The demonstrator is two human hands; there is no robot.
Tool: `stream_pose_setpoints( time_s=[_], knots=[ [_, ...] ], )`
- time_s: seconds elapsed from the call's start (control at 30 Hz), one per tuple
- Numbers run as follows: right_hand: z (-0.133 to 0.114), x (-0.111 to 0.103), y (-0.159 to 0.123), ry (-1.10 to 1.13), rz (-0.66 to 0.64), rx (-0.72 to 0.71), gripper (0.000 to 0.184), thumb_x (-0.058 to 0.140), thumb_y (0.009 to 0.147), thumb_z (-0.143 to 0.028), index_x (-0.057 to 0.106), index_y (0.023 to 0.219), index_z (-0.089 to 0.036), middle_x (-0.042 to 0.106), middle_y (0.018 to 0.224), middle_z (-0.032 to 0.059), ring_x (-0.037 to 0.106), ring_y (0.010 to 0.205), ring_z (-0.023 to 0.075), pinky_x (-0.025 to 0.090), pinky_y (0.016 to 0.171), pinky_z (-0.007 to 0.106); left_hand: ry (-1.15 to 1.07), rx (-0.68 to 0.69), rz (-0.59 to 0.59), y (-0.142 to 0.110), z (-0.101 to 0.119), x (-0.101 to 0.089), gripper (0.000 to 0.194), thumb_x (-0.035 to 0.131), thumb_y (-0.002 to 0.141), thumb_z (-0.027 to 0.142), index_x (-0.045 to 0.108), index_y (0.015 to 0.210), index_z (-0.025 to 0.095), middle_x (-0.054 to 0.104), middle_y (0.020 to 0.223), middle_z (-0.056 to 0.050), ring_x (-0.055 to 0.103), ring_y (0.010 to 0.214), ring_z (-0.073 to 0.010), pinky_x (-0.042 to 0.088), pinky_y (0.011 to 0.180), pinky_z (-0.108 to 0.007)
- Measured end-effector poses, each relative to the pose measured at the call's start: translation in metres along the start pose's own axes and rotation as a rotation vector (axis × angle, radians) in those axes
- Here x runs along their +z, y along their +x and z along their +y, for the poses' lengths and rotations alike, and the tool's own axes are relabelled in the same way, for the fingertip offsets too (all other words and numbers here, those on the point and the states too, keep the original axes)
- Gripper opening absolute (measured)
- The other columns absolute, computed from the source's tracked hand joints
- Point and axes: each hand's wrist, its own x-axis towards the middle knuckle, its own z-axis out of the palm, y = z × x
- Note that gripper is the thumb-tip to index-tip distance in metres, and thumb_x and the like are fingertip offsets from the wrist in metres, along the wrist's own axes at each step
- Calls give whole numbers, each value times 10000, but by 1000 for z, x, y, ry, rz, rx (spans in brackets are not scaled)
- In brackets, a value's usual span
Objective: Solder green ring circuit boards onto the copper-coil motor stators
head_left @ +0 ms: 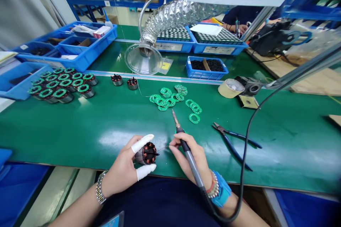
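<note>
My left hand (125,165), with white finger cots on thumb and forefinger, grips a small motor stator (146,153) with copper windings near the front edge of the green mat (80,131). My right hand (190,158) holds a soldering iron (186,145) with its tip pointing away from me, and its fingertips pinch a thin wire that leads from the stator. Several green ring-shaped circuit boards (173,99) lie loose on the mat just beyond the iron's tip.
Blue-handled cutters (234,142) lie right of my hand. Finished stators with green rings (61,85) cluster at the left, two bare stators (124,81) behind. A fume hose funnel (143,58), tape roll (230,88), blue bins (206,65) and another person's hand (241,28) lie farther back.
</note>
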Motion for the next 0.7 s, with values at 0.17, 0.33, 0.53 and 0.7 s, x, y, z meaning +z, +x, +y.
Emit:
stream_pose_setpoints(
  time_s=[0.17,0.33,0.53,0.7],
  knots=[
    [-6,12,-5,-113,-51,-153,290,479,831,-82,476,1084,-222,577,808,30,577,733,153,496,688,283,233,75,8,-3,-2,11,644,544,795,134,269,1360,274,442,1166,-95,544,1004,-212,487,871,-365],
    [4,-2,3,-170,-139,-164,273,487,846,-118,479,1103,-211,603,870,54,591,777,172,518,703,308,213,22,19,-1,-6,6,571,618,753,185,340,1251,220,508,1105,-88,568,950,-214,498,844,-367],
    [37,-37,19,-344,-240,-158,353,516,831,-128,456,1169,-209,562,1116,109,552,1044,228,499,864,419,-6,-117,48,6,-22,-12,474,669,733,303,414,1124,219,565,1036,-59,613,865,-202,528,782,-358],
    [31,-19,3,-324,-299,-135,319,516,837,-127,469,1142,-211,577,990,90,557,939,217,516,791,381,-134,-130,47,5,-26,-7,495,665,745,291,417,1167,223,562,1088,-73,607,930,-205,528,803,-348]
  ],
)
